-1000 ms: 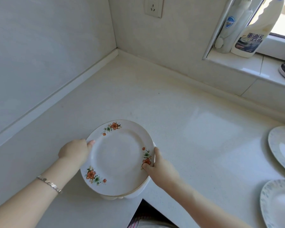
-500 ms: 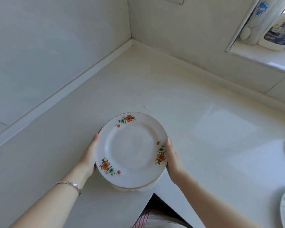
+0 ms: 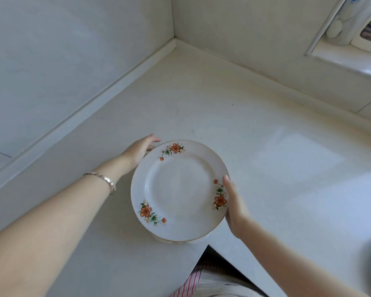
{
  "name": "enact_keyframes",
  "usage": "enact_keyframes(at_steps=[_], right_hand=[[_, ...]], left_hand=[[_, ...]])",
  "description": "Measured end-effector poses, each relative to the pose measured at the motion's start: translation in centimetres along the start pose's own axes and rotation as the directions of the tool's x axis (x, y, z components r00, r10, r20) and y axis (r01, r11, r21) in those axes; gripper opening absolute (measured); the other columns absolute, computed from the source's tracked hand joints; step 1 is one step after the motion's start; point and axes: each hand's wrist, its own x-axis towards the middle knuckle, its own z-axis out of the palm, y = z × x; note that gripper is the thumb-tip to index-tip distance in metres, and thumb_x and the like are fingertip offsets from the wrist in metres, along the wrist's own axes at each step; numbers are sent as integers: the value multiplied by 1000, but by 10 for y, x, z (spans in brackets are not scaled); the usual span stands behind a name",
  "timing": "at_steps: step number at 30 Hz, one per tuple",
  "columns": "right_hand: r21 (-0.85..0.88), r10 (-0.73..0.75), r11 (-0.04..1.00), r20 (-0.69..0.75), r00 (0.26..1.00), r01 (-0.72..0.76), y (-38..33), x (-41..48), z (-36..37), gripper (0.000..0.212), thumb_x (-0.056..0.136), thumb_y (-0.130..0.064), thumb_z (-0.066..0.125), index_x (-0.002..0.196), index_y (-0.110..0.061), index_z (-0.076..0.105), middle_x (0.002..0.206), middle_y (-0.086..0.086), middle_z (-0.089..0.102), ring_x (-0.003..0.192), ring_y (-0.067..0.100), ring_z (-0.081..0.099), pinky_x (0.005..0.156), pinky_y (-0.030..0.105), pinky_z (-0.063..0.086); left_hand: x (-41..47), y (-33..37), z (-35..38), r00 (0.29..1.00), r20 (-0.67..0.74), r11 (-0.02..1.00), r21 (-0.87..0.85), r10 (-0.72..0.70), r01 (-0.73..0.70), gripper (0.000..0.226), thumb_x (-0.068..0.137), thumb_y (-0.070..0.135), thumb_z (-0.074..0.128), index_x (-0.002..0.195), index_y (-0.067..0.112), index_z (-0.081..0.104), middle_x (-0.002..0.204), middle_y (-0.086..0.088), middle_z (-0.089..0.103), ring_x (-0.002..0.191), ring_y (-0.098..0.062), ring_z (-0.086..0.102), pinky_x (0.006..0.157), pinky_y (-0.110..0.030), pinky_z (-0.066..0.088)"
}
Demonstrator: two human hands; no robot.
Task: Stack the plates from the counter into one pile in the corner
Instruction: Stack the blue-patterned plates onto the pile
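White desk (image 3: pixel 255 116), tiled corner beyond. Left hand (image 3: pixel 140 149) and right hand (image 3: pixel 234 202) clasp opposite rims of plates (image 3: pixel 180 189), near front edge. Likely heavy, glazed, brittle: support from beneath.

left hand (image 3: pixel 140 150): fingers extended, forearm bare | right hand (image 3: pixel 236 207): thumb up, fingers curled under

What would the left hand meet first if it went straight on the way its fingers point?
Probably nothing soon: the left hand points along bare counter toward the corner, so the far wall comes first, though depth is unclear.
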Motion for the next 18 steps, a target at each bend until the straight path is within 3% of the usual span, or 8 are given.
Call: enact_keyframes(at_steps=[2, 4, 7, 9, 11, 12, 15, 18], right_hand=[[0, 28, 1000, -12, 1000, -28, -3, -1, 2, 78, 70, -70, 45, 138, -33, 40, 137, -4, 52, 127, 18, 48, 111, 44, 33], [-20, 25, 999, -1, 1000, -25, -5, -2, 1, 78, 71, -73, 43, 138, -34, 40, 139, -7, 51, 129, 16, 45, 113, 43, 31], [-71, -11, 997, 26, 1000, 13, -7, -7, -2, 49, 89, -60, 34, 133, -38, 41, 133, -13, 51, 126, 10, 45, 111, 37, 32], [-93, 3, 996, 31, 1000, 0, -8, -11, -8, 45, 93, -55, 31, 132, -37, 40, 133, -15, 49, 124, 7, 43, 111, 34, 31], [-128, 37, 991, 5, 999, -36, -8, -13, -19, 53, 90, -57, 35, 134, -29, 44, 133, -9, 51, 124, 10, 45, 112, 38, 32], [-148, 53, 987, -21, 998, -55, -10, -15, -27, 54, 90, -56, 38, 132, -23, 47, 130, -4, 56, 122, 12, 50, 110, 38, 36], [-221, 63, 971, -111, 992, -87, -21, -29, -61, 34, 93, -35, 48, 117, -13, 56, 105, 3, 66, 101, 18, 63, 98, 35, 47], [-266, 9, 962, -205, 979, -65, -30, -54, -109, 17, 93, -20, 50, 107, -14, 58, 90, 0, 65, 89, 17, 62, 91, 32, 46]], left_hand=[[15, 17, 10, 994, 104, 980, 197, -17, -3, 62, 95, 57, 12, 136, 25, 46, 148, -4, 40, 136, -23, 37, 112, -39, 27], [21, 25, 21, 992, 112, 924, 383, -61, 13, 73, 92, 63, 9, 143, 19, 37, 154, -5, 31, 142, -24, 28, 116, -40, 18], [27, 30, 31, 998, 27, 854, 520, -55, 33, 77, 93, 60, 11, 143, 7, 35, 149, -15, 38, 138, -29, 35, 112, -36, 25], [26, 36, 34, 999, 6, 790, 612, -39, 27, 75, 95, 57, 11, 135, 5, 47, 134, -20, 53, 128, -32, 47, 105, -35, 33], [21, 46, 42, 1000, 7, 701, 713, 23, -21, 66, 96, 54, 13, 102, 9, 62, 97, -15, 66, 104, -34, 60, 89, -33, 43], [19, 54, 50, 997, 18, 657, 751, 81, -66, 59, 97, 51, 17, 88, 11, 59, 90, -12, 65, 96, -33, 62, 84, -33, 45], [11, 76, 97, 944, 69, 596, 760, 323, -260, 33, 97, 31, 35, 96, 11, 62, 113, -14, 64, 106, -32, 57, 92, -34, 41], [-9, 94, 166, 872, 189, 615, 642, 451, -457, 26, 92, 19, 43, 95, 4, 64, 105, -18, 65, 101, -34, 59, 83, -31, 43]])
